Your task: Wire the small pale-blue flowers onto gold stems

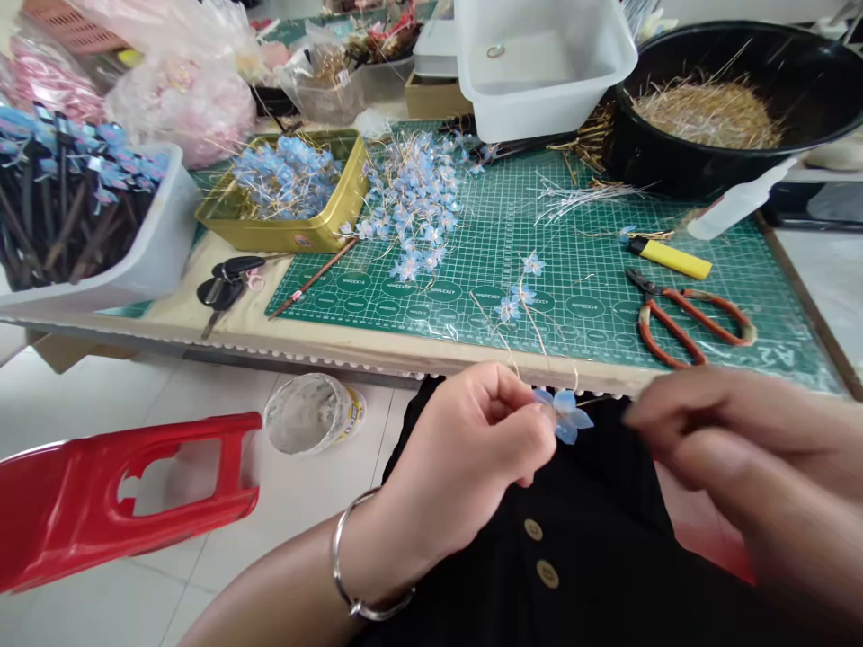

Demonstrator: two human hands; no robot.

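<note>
My left hand (482,449) is closed in a pinch on a blue artificial flower (570,418) with translucent petals, above my lap at the table's front edge. A thin gold wire (597,401) runs sideways from the flower toward the fingertips of my right hand (734,440). That hand is blurred by motion, its fingers curled together around the wire's end. Just beyond my left hand, a wired sprig of small blue flowers (523,295) rises over the green cutting mat (431,310); its lower stems reach down to my fingers. The left fingers hide part of the held flower.
Orange-handled pliers (694,323) and a yellow lighter (671,258) lie at right. Loose blue flowers (422,198) and a gold tin (276,235) sit behind. A black basin (715,166), white tub (539,108), scissors (226,283) and red stool (67,503) are around.
</note>
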